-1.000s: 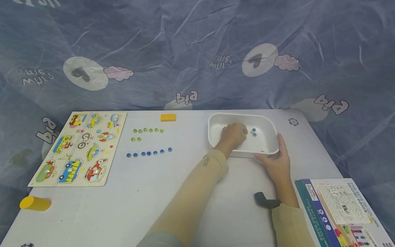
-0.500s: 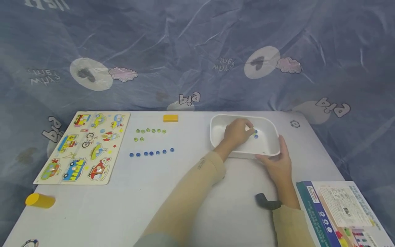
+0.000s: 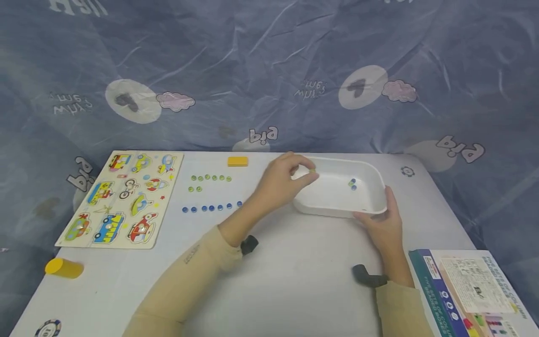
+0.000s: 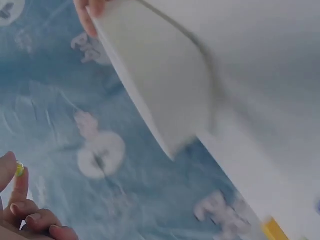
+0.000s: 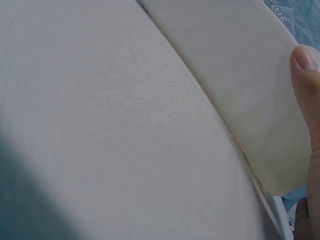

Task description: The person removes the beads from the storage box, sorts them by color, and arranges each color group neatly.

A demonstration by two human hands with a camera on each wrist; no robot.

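Observation:
My left hand (image 3: 275, 185) is over the left end of the white plastic tub (image 3: 328, 210), with a small yellow-green glass bead (image 4: 19, 169) pinched between thumb and index finger. The other fingers curl loosely below it. My right hand (image 3: 383, 229) grips the tub's near right corner, its thumb (image 5: 305, 80) on the front wall and fingers along the right side. A few blue and green beads (image 3: 353, 184) lie inside the tub. To the left, several green beads (image 3: 207, 177) form two rows, and several blue beads (image 3: 211, 208) make a line nearer me.
A wooden vehicle puzzle board (image 3: 122, 201) lies at the left, with a yellow cylinder (image 3: 65, 268) in front of it. At the back is an orange block (image 3: 237, 161). A boxed bead set (image 3: 471, 290) occupies the right front, and a poker chip (image 3: 48, 328) the near left.
My left hand has lifted from among the beads in the tub and moved left to its rim, carrying a green bead. The right hand keeps its hold on the corner.

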